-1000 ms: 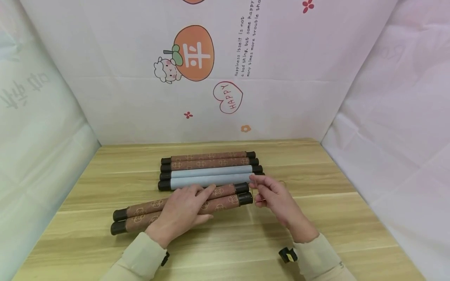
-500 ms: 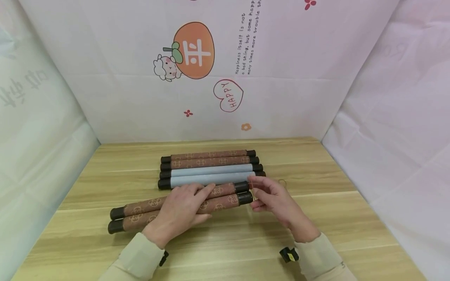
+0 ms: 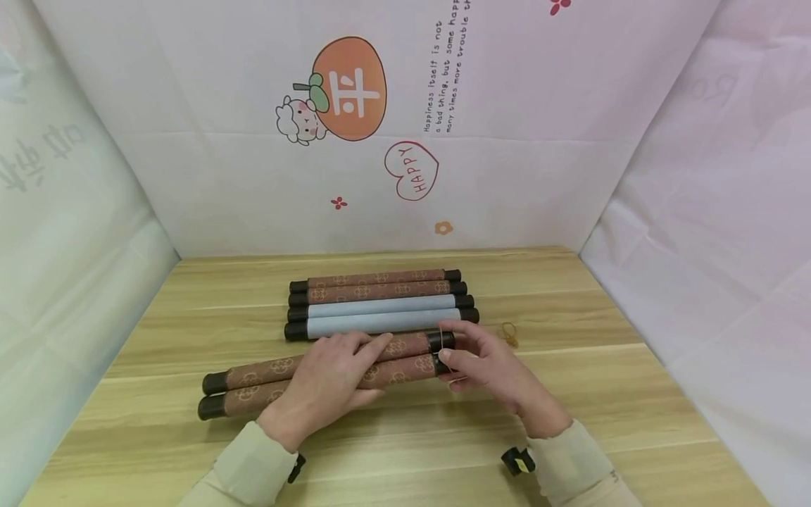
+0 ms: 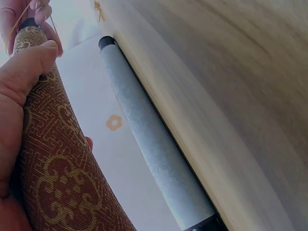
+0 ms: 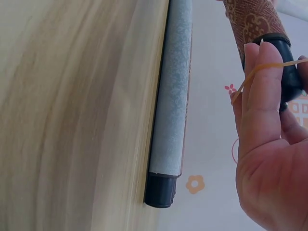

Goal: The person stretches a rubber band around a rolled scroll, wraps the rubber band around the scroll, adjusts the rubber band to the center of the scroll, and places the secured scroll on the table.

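Here's your left hand [image 3: 329, 380], fingers gripping two brown, gold-patterned brocade cylinders [image 3: 405, 370] over the wood-grain bench [image 3: 412, 458]; your right hand [image 3: 497, 367] curls its fingers through a thin tan elastic band [image 5: 268, 65], stretched across their black capped ends! Behind lie two smooth pale-blue cylinders [image 3: 383, 324], two brown patterned ones [image 3: 380, 290].

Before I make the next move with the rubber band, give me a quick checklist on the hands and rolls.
1. Left hand steadying the front brown rolls: ok.
2. Front rolls side by side: ok.
3. Rubber band stretched over the right hand's fingers: ok.
4. Fingers clear of the band: not ok, it lies across them.
5. Band fully round both black ends: cannot tell, the underside is hidden.
6. Back blue rolls lying side by side: ok.
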The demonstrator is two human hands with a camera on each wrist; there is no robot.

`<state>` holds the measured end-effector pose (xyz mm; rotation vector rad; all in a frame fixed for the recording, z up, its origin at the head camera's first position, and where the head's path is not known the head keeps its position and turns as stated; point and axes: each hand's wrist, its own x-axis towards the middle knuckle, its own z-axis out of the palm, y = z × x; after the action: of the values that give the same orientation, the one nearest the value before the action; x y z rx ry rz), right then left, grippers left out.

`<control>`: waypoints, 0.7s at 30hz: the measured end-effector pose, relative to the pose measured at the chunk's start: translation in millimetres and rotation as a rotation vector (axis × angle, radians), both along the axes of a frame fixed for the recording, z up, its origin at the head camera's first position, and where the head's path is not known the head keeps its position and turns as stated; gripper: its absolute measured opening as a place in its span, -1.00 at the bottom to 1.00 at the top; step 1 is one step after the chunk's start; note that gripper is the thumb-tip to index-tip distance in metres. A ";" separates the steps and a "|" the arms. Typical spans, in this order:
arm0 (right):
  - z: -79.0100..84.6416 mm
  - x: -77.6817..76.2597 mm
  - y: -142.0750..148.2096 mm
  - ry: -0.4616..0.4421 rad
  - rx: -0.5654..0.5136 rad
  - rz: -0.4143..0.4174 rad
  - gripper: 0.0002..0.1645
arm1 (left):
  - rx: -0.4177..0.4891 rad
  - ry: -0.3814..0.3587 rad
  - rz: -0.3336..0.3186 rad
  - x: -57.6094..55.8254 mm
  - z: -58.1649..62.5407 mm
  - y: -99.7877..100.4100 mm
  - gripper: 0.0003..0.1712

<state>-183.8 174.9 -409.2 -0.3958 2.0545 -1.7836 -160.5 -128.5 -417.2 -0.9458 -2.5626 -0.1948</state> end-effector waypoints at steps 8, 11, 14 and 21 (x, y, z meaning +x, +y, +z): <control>0.9 1.8 -6.0 0.015 0.021 0.002 -0.29 | -0.023 -0.019 -0.015 1.7 4.9 8.6 -0.02; 2.3 2.6 -5.9 0.004 0.017 0.004 -0.31 | -0.021 -0.012 -0.023 2.3 6.2 12.0 -0.02; 3.2 3.3 -5.3 -0.001 0.008 0.012 -0.31 | -0.031 0.005 -0.026 2.8 7.2 14.4 0.00; 6.6 5.1 -4.8 -0.020 -0.018 0.034 -0.30 | -0.056 0.016 -0.032 4.2 8.6 19.1 0.04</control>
<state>-178.7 170.1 -402.6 -0.4142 2.0080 -1.7803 -156.3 -109.4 -408.6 -1.0059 -2.5511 -0.1243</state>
